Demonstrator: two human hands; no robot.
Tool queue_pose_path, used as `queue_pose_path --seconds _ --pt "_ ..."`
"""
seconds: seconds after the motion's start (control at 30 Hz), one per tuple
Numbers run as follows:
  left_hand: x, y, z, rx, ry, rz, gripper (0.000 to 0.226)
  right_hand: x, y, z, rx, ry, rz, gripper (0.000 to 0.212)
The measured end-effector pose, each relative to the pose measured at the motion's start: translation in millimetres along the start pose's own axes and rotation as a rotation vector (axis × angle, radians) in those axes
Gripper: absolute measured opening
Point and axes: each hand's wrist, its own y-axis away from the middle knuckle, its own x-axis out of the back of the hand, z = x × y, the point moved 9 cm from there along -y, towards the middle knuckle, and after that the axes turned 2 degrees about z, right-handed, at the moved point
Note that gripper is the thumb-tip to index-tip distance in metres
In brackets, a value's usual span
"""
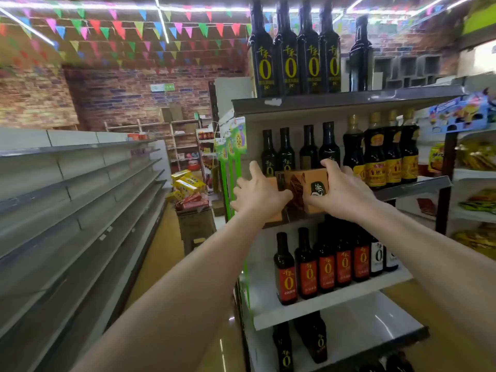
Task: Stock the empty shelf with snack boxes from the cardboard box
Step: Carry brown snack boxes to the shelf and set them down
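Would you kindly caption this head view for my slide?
Left hand and right hand hold an orange snack box before shelved dark bottles.

One feed on my screen: the head camera, wide-angle, worn at head height. It faces forward and slightly down along both outstretched forearms, which enter from the bottom edge. I note the left hand (257, 196) and right hand (342, 193) near frame centre, close to the lens, both on the snack box (296, 183). The bottle shelf unit (349, 99) fills the right half at close range. The left half looks down the aisle floor (161, 251) beside the grey shelving (80, 183). The wide field takes in the ceiling bunting (120, 30).
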Motion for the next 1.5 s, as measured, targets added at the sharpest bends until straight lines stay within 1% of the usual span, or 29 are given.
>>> queue_pose_path --seconds 0.17,0.33,0.5,0.63,0.77,0.83,0.93,1.0,1.13,1.37,1.5 --pt "-20.8 -22.1 -5.0 0.115 -0.034 0.014 0.109 -18.0 -39.9 9.4 -0.010 0.099 -0.046 0.099" --pt "-35.5 -49.1 -4.6 0.165 -0.119 0.025 0.110 -31.3 -73.0 10.7 0.023 0.212 -0.033 0.096" --pt "-41.9 -72.7 -4.2 0.193 -0.253 -0.001 0.093 -47.2 -95.4 13.0 0.015 0.289 -0.079 0.085" --pt "-46.2 -87.9 3.5 0.166 -0.324 -0.004 0.086 -59.0 -105.3 24.0 -0.025 0.229 -0.110 0.079" --pt "-48.8 -96.2 1.1 0.173 -0.338 -0.004 0.064 -65.7 -107.4 29.6 0.005 0.183 -0.086 0.073" --pt "-50.2 -95.9 -4.7 0.185 -0.344 0.005 0.057 -65.1 -106.6 29.7 -0.001 0.141 -0.060 0.070" --pt "-50.3 -91.4 -3.7 0.154 -0.355 0.047 0.045 -64.6 -101.3 29.4 -0.027 0.045 -0.039 0.066" --pt "-48.8 -86.8 -1.3 0.133 -0.350 0.069 0.042 -63.1 -95.5 26.6 -0.015 0.029 -0.030 0.064" --pt "-40.4 -76.1 2.1 0.096 -0.327 0.094 0.038 -48.5 -81.1 15.6 0.023 0.038 0.002 0.058" --pt "-2.2 -39.9 -3.5 0.037 -0.262 0.091 0.029 -15.2 -39.1 -12.0 0.025 0.106 0.015 0.047" --pt "29.1 -6.8 -10.3 -0.002 -0.228 0.075 0.027 10.9 -5.0 -39.7 0.041 0.156 0.035 0.048"
